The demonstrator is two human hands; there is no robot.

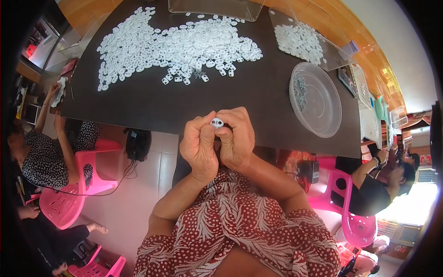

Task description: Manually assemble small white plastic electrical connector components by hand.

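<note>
Close to the table's front edge, my left hand (199, 147) and my right hand (237, 138) meet at a small white oval plastic piece with two holes (217, 123). Both thumbs and curled forefingers pinch it from either side, hiding its edges. A large heap of similar white two-holed pieces (198, 44) spreads over the far left and middle of the table. At the heap's near edge lies a little cluster of grey metal bits (199, 74). Right of my hands sits a round clear plastic dish (323, 104), with small grey metal pieces (300, 92) along its left side.
The dark table (138, 104) ends just before my body. A clear tray (334, 57) with white ovals (299, 42) stands at the far right; another clear bin (214, 9) is at the back. People sit on pink chairs (76, 184) to the left and right.
</note>
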